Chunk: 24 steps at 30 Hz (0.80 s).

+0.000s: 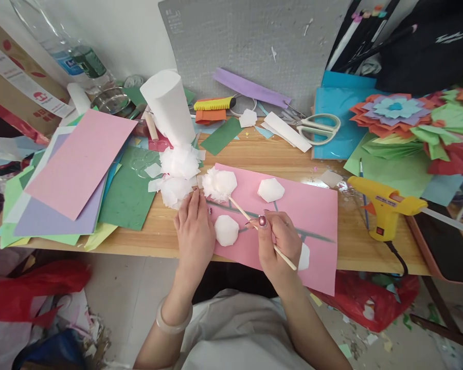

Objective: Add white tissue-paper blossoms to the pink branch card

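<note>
A pink paper sheet [304, 216] lies on the wooden table [154, 239] in front of me, with white tissue puffs on it. My right hand [280, 241] is closed on a thin wooden stick [243, 211], whose tip pokes into the fluffy puff [219, 184] at the sheet's top left. My left hand [195, 226] rests flat on the sheet's left edge, fingers stretched toward that puff. Two smoother puffs sit near [226, 229] and farther right [270, 189]. A fourth white piece [304, 257] peeks out beside my right wrist.
Loose tissue [177, 172] and a white paper roll [170, 105] lie behind my left hand. Coloured paper sheets [81, 164] are stacked at left. A yellow glue gun [386, 205] stands at right, scissors [320, 127] and folded paper flowers [405, 115] behind it.
</note>
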{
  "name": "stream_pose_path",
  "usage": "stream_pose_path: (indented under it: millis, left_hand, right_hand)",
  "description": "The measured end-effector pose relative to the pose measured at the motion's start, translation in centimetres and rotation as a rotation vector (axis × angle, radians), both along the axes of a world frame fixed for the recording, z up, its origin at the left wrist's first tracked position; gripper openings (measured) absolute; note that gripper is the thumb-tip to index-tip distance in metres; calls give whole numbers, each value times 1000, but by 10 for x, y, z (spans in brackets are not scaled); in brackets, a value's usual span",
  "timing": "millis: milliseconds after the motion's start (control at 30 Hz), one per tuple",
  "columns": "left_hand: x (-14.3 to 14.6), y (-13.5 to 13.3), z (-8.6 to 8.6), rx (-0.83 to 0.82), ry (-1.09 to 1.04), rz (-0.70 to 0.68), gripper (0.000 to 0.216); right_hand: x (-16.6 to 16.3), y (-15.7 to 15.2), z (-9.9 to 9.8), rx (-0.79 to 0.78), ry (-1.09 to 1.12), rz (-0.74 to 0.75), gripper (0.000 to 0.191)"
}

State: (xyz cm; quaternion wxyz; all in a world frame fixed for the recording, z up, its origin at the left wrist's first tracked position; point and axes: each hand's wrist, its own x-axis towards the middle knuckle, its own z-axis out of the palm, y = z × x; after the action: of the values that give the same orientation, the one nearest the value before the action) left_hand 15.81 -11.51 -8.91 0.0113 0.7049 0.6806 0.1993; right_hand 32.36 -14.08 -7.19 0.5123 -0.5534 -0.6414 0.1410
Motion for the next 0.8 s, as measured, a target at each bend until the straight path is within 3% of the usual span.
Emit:
stream_pose_path:
  millis: [400, 800]
  left_hand:
    - [-5, -4, 6, -41, 81, -98, 43]
    - [-4, -6, 6, -78, 58, -97, 47]
  right_hand:
    - [-6, 3, 3, 8, -103, 1, 22]
    - [-18, 10, 10, 78, -193, -42, 23]
